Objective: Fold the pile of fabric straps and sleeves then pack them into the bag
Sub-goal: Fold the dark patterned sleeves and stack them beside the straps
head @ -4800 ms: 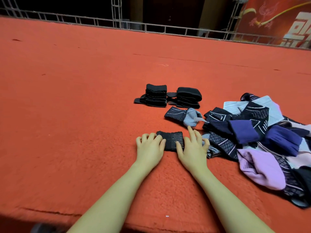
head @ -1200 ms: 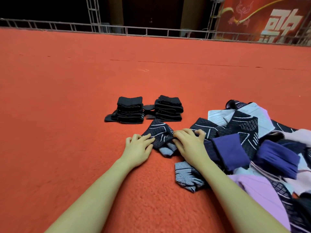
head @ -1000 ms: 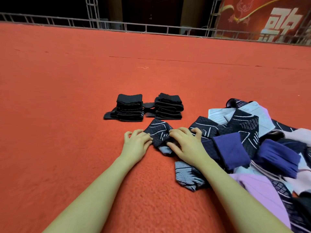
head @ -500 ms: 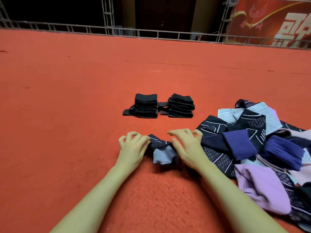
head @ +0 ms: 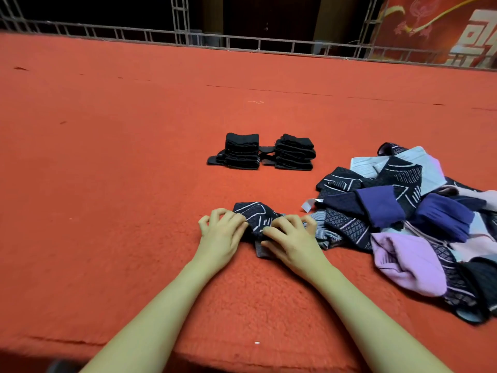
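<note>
A dark patterned sleeve (head: 255,214) with white lines lies on the red carpet in front of me. My left hand (head: 223,232) grips its left edge with curled fingers. My right hand (head: 290,235) grips its right side, fingers curled over the fabric. A loose pile of sleeves (head: 419,222) in navy, purple, lilac and pale blue spreads at the right. Two stacks of folded black straps (head: 242,152) (head: 294,152) stand side by side farther back. No bag is in view.
Red carpet (head: 107,184) covers the whole surface, with its front edge just below my forearms. A metal truss railing (head: 242,41) runs along the far edge, and a red banner (head: 443,28) hangs at the back right.
Both hands pulled the patterned sleeve off the pile toward me, bunched it, and now spread it again with the dark patterned side up. The camera view shifted slightly.
</note>
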`<move>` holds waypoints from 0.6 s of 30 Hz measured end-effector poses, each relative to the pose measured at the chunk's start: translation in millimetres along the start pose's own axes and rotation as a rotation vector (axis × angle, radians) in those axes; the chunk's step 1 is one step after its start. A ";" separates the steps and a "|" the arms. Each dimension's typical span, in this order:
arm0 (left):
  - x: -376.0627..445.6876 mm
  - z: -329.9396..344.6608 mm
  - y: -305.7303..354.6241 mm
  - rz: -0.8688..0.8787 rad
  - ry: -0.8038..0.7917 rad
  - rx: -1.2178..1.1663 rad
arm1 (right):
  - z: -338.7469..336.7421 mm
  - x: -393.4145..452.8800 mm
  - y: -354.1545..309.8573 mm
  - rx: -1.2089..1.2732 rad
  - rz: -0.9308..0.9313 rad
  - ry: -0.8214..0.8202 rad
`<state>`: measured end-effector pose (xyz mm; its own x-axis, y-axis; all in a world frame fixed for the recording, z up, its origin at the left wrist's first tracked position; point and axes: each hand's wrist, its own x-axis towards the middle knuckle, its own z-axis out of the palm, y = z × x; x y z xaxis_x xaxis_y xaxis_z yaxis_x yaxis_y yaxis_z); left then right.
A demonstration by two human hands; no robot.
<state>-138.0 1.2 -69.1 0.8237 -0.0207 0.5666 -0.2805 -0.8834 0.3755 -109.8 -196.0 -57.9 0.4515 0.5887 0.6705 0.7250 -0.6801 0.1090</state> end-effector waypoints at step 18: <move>37.6 3.4 -19.9 -0.239 0.075 0.227 | -19.3 -3.1 16.7 0.012 0.181 0.226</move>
<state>-99.8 16.4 -57.8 0.8120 0.2271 0.5376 0.0402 -0.9407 0.3367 -109.1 -217.6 -44.0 0.4475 0.3453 0.8249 0.6499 -0.7593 -0.0347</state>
